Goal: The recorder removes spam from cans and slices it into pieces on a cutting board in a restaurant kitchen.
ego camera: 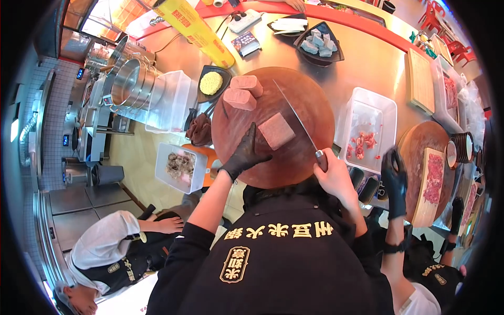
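A pink block of luncheon meat (pixel 277 131) lies near the middle of a round wooden chopping block (pixel 303 161). My left hand (pixel 247 154), in a black glove, is just left of it, thumb and fingers spread and nothing held; whether it touches the meat I cannot tell. Bare, my right hand (pixel 334 173) grips the dark handle of a kitchen knife (pixel 298 117). Its long blade slants up and left across the board, to the right of the meat. Two more luncheon meat blocks (pixel 241 98) rest side by side at the board's upper left.
Beyond the board are a noodle cake (pixel 211 83) on a black dish, a yellow film roll (pixel 197 31) and a dish of grey cubes (pixel 319 44). Right stands a plastic tub (pixel 390 118) holding meat scraps. Co-workers flank me; one's gloved hand (pixel 394 181) is near the tub.
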The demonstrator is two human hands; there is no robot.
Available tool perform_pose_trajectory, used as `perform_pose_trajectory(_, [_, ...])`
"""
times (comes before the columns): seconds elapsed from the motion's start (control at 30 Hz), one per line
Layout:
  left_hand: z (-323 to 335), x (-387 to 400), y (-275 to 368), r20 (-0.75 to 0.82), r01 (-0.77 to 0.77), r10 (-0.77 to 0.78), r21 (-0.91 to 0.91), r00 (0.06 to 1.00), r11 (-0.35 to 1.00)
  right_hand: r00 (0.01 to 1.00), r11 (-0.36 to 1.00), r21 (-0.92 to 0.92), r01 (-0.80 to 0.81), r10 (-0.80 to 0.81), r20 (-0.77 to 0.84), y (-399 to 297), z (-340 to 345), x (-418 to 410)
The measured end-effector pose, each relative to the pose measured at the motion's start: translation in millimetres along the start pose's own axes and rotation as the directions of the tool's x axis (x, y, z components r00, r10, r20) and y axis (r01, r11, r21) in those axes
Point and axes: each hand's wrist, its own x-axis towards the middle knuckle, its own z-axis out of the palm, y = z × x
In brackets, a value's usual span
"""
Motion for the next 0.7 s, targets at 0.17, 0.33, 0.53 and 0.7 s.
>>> perform_pose_trajectory(0.17, [-17.6, 3.8, 17.3, -0.043, 0.03, -0.026, 0.081, 0.999, 0.996, 1.0, 1.0, -0.009, 0.013, -0.013, 0.01, 2.0, 0.3, -0.2])
perform_pose_trajectory(0.33, [-56.2, 36.7, -4.6, -0.319, -0.077, 0.025, -0.151, 0.948, 0.985, 1.0, 1.0, 0.027, 0.011, -0.011, -0.021, 9.1, -0.6, -0.6])
perform_pose_trajectory(0.53, [-124.8, 87.0, 1.4, 0.032, -0.241, 0.298, 0.675, 0.954, 0.698, 0.999, 0.998, 0.066, -0.022, 0.024, -0.033, 10.8, -1.7, 3.5])
perform_pose_trajectory(0.7, [-138.5, 136.7, 5.3, 0.223, -0.32, 0.235, 0.759, 0.946, 0.568, 0.999, 0.997, 0.076, 0.014, -0.012, -0.032, 10.2, -6.7, 1.5])
